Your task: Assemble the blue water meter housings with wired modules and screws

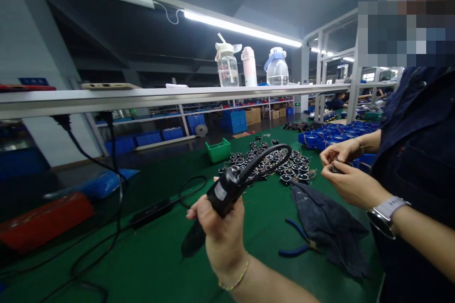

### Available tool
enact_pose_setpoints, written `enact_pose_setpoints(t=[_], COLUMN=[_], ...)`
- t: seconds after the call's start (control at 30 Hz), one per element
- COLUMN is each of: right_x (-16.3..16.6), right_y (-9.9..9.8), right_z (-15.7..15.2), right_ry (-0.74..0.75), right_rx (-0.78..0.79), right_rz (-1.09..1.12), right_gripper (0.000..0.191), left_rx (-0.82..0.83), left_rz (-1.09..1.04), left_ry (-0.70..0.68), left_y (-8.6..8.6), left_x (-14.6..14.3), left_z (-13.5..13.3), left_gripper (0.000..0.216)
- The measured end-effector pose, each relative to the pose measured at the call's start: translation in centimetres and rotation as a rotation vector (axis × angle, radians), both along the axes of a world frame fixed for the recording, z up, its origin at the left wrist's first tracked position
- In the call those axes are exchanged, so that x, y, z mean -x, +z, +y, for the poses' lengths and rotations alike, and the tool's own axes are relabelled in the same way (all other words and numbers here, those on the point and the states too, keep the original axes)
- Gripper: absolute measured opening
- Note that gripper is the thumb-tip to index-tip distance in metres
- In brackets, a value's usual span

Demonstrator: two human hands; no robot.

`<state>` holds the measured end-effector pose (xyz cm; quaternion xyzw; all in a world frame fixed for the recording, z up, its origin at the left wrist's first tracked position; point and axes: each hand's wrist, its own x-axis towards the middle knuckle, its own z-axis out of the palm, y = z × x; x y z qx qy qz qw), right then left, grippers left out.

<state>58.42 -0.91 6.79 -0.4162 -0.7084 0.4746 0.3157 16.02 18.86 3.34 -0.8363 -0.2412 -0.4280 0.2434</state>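
My right hand is raised above the green tabletop, its fingers wrapped around a black electric screwdriver. The tool's dark tip slants down to the left, and a thick black cable loops out of its upper end. A coloured string bracelet circles my wrist. Beyond the tool lies a pile of small black motor-like parts with thin wires. To the right of my hand are pliers with blue handles, opened, beside a dark cloth. My left hand is out of view.
At right, a co-worker's hands hold a small dark part. A green bin and blue parts stand farther back. Bottles stand on the shelf. Black cables hang at left, near a red container.
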Motion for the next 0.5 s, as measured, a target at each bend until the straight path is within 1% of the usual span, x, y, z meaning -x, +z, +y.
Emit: enact_pose_setpoints(t=[0.03, 0.07, 0.17, 0.23, 0.27, 0.3, 0.33, 0.4, 0.47, 0.5], right_x=[0.0, 0.0, 0.4, 1.8, 2.9, 4.2, 5.8, 8.9, 11.5, 12.3], right_y=[-0.1, -0.1, -0.2, -0.9, -1.4, -2.2, -3.0, -4.6, -5.4, -5.5], right_z=[-0.1, -0.2, -0.5, -0.8, -0.9, -1.1, -1.3, -1.6, -1.9, -2.0], right_ry=[-0.014, -0.033, -0.135, -0.256, -0.325, -0.396, -0.463, -0.586, -0.693, -0.735], right_rx=[-0.009, -0.02, -0.102, -0.218, -0.287, -0.359, -0.425, -0.544, -0.627, -0.654], right_rz=[0.006, 0.013, 0.064, 0.15, 0.209, 0.277, 0.346, 0.491, 0.618, 0.666], right_gripper=[0.019, 0.018, 0.017, 0.013, 0.01, 0.007, 0.003, 0.006, 0.007, 0.007], left_rx=[0.027, 0.054, 0.108, 0.125, 0.125, 0.122, 0.118, 0.119, 0.145, 0.164], left_rz=[-0.005, -0.003, 0.023, 0.06, 0.079, 0.096, 0.105, 0.085, 0.025, -0.013], left_ry=[0.047, 0.088, 0.159, 0.199, 0.215, 0.224, 0.221, 0.175, 0.106, 0.073], left_y=[-0.2, -0.5, -0.9, -0.8, -0.8, -0.7, -0.6, -0.4, -0.2, -0.1], left_x=[-0.5, -1.1, -2.5, -3.1, -3.2, -3.3, -3.3, -3.6, -4.1, -4.5], left_z=[-0.3, -0.6, -1.2, -1.5, -1.6, -1.8, -2.1, -2.6, -3.0, -3.1], left_gripper=[0.036, 0.041, 0.054, 0.049, 0.051, 0.057, 0.064, 0.072, 0.07, 0.067])
